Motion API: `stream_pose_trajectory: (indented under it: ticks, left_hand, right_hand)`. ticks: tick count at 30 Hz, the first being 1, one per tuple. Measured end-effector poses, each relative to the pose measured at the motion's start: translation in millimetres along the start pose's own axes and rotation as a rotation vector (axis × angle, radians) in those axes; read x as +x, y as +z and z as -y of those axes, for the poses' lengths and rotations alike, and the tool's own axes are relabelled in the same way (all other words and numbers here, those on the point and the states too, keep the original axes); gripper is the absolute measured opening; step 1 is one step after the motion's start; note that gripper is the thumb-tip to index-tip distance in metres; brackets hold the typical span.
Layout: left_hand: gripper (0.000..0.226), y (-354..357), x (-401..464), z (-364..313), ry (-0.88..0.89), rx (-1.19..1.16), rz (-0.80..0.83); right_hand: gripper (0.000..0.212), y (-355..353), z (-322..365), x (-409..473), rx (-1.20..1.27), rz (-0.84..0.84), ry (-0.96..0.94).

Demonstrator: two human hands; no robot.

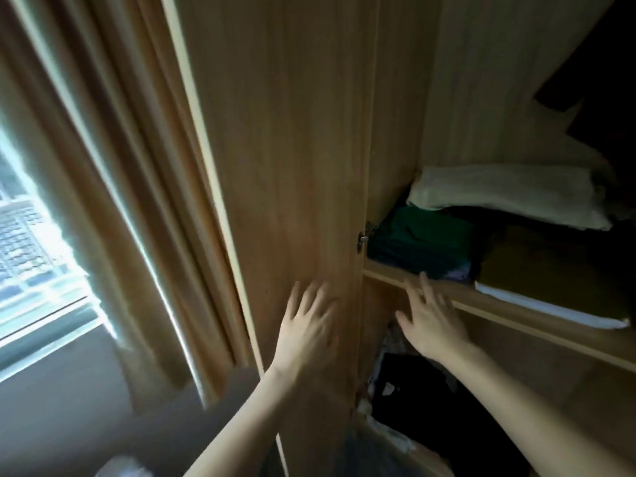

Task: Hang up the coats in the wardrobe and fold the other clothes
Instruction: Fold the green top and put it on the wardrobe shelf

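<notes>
At the open wardrobe door (292,166), left hand (306,330) held flat with fingers spread over the wood, grasping nothing; contact unclear from blur. Right hand (428,325), fingers also straight and spread, reaches toward the shelf (516,313) edge, nothing held. Folded clothes sit just above it: green stack (420,244), pale towel (509,196). Dark clothes (423,401) lie below the right forearm.

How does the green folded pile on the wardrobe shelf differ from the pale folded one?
The green folded pile is dark and sits low at the shelf's left end by the hinge. The pale folded pile is cream-white, wider, and lies higher, atop dark clothes. Both are folded and lie on the same shelf.
</notes>
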State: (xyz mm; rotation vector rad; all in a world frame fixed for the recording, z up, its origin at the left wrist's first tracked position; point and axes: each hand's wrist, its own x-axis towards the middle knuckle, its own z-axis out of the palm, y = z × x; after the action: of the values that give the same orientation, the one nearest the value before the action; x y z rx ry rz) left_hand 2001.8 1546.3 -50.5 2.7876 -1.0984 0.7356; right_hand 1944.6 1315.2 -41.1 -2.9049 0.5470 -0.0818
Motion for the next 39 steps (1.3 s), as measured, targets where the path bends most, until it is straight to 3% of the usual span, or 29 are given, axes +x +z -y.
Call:
stream_pose_trajectory:
  ticks: [3, 8, 12, 17, 20, 25, 30, 35, 39]
  left_hand:
    - [0.046, -28, -6, 27, -0.020, 0.020, -0.129]
    - [0.035, -64, -13, 78, 0.053, -0.029, -0.505]
    - [0.044, -83, -4, 120, 0.051, -0.038, -0.682]
    - [0.079, -82, 21, 134, 0.267, 0.001, -0.532]
    - [0.069, -80, 26, 119, 0.284, -0.043, -0.469]
    - [0.072, -84, 26, 99, 0.361, -0.125, -0.559]
    - [0.061, -97, 20, 35, 0.408, -0.194, -0.467]
    - [0.058, -103, 36, -44, 0.617, -0.192, -0.471]
    - [0.038, -100, 67, -103, 0.740, -0.182, -0.441]
  right_hand:
    - [0.068, -3, 26, -11, 0.011, -0.016, -0.023]
    - [0.064, -6, 65, -17, 0.025, -0.053, -0.013]
    - [0.066, -4, 102, -21, 0.053, -0.057, 0.007]
    - [0.065, -11, 126, -43, 0.020, -0.151, 0.059]
    - [0.069, -24, 108, -68, -0.042, -0.202, 0.126]
    - [0.071, -56, 48, -125, -0.110, -0.283, 0.314]
    - [0.072, -75, -2, -194, -0.184, -0.367, 0.523]
    - [0.082, -95, -52, -290, -0.277, -0.445, 0.812]
    - [0.081, -127, -102, -353, -0.330, -0.558, 1.024]
